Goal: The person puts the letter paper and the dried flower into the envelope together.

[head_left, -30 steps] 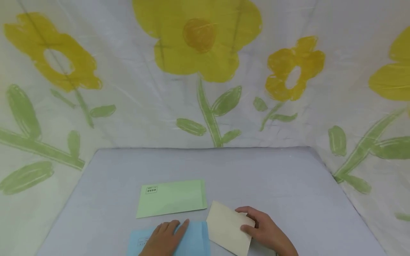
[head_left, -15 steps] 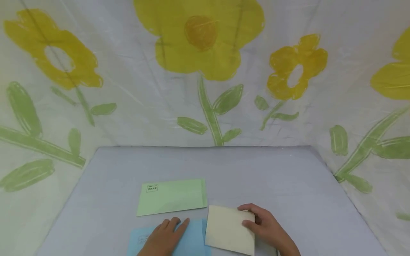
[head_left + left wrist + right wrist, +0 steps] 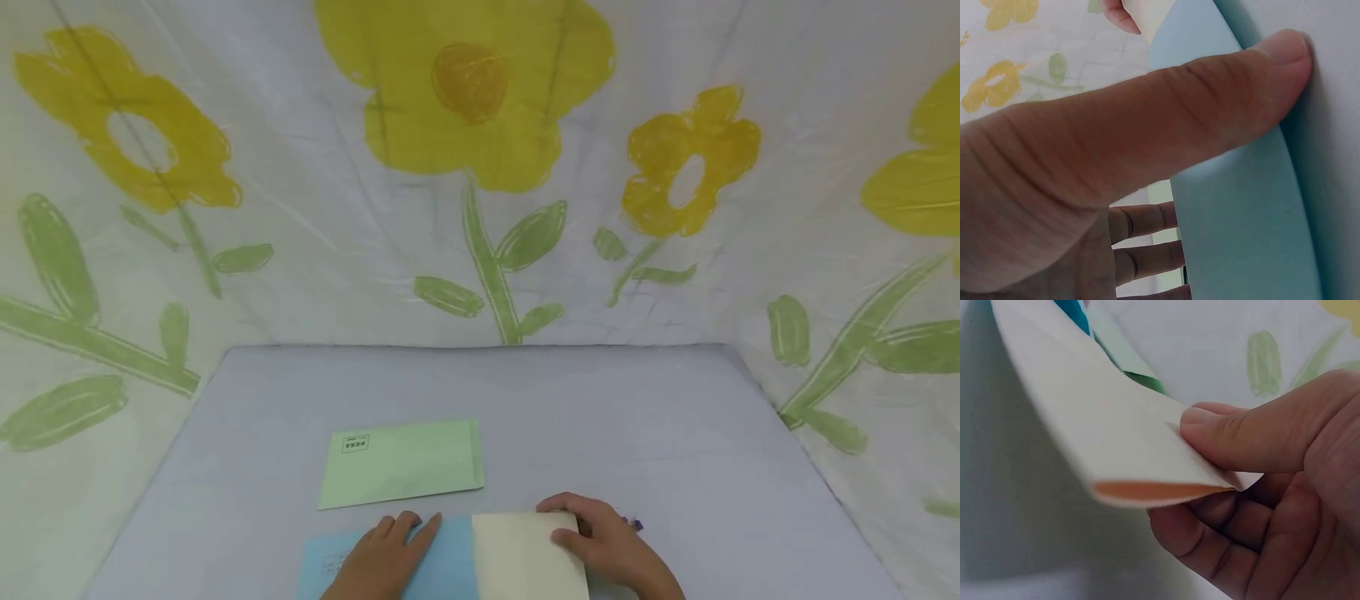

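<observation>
A blue envelope (image 3: 450, 558) lies at the near side of the table, with my left hand (image 3: 382, 554) gripping it. In the left wrist view the thumb (image 3: 1210, 106) crosses its near face, while the other fingers go behind it. My right hand (image 3: 611, 546) pinches the right side of a cream envelope (image 3: 525, 554). The thumb is on top and curled fingers (image 3: 1179, 531) are underneath. An open, bulging end of it shows in the right wrist view. Its left edge overlaps the blue envelope's right end; I cannot tell whether any part is inside.
A pale green envelope (image 3: 401, 467) with a small printed box lies flat behind the blue one. A small purple thing (image 3: 636, 524) shows just beyond the right hand, mostly hidden. A flowered sheet (image 3: 465, 250) hangs around the grey table (image 3: 675, 408).
The cream envelope has turned from a slant to nearly square and shifted left over the blue envelope's end. The right hand has moved slightly left; the left hand stays almost still.
</observation>
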A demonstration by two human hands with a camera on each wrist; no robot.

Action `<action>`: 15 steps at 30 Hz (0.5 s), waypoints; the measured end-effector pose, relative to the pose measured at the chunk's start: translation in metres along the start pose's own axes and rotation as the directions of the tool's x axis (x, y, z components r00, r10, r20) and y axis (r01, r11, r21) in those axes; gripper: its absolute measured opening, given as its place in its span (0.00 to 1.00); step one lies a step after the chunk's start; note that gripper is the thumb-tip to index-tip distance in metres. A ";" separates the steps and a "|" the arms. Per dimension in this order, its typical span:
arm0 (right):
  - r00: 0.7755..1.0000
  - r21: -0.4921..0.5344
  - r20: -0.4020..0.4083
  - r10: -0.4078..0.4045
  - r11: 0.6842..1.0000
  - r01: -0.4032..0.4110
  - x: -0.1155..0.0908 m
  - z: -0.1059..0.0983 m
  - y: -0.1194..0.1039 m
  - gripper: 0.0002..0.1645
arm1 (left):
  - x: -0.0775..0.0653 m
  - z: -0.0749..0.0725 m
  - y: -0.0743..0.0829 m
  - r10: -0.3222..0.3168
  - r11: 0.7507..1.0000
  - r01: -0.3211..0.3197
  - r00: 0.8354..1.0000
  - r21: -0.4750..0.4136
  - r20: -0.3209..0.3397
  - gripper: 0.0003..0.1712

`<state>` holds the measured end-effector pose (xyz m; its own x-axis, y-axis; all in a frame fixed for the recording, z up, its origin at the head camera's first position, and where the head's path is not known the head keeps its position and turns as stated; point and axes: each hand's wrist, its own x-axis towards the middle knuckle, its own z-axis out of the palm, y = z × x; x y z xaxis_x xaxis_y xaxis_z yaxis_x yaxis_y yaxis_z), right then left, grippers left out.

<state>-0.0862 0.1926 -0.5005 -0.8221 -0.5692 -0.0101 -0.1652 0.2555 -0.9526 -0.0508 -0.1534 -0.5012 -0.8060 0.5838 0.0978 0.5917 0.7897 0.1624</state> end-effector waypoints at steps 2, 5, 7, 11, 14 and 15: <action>1.000 -0.014 -0.009 0.006 1.000 -0.006 0.001 0.002 0.001 0.18 | -0.001 0.001 -0.001 0.007 1.000 -0.007 1.000 0.011 -0.017 0.61; 0.999 -0.035 -0.030 0.011 0.999 -0.012 0.002 0.003 0.001 0.17 | -0.001 0.002 -0.001 0.009 1.000 -0.009 1.000 0.005 -0.022 0.61; 0.999 -0.039 -0.038 0.016 0.999 -0.017 0.002 0.004 0.001 0.16 | -0.001 0.002 -0.001 0.005 1.000 -0.005 1.000 -0.004 -0.015 0.61; 0.999 -0.043 -0.047 0.026 0.999 -0.028 0.002 0.003 0.001 0.15 | -0.002 0.002 0.000 -0.003 1.000 0.003 1.000 -0.016 0.001 0.62; 0.999 -0.046 -0.043 0.011 0.999 -0.013 0.001 0.002 0.002 0.15 | -0.002 0.001 0.000 0.002 1.000 -0.002 1.000 -0.010 -0.012 0.61; 0.999 -0.040 -0.039 0.004 0.999 -0.006 0.001 0.002 0.003 0.14 | -0.002 0.001 0.000 0.006 1.000 -0.006 1.000 -0.007 -0.019 0.61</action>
<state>-0.0868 0.1910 -0.5041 -0.8433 -0.5375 -0.0024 -0.1820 0.2897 -0.9396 -0.0497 -0.1543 -0.5028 -0.8028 0.5845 0.1177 0.5963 0.7849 0.1684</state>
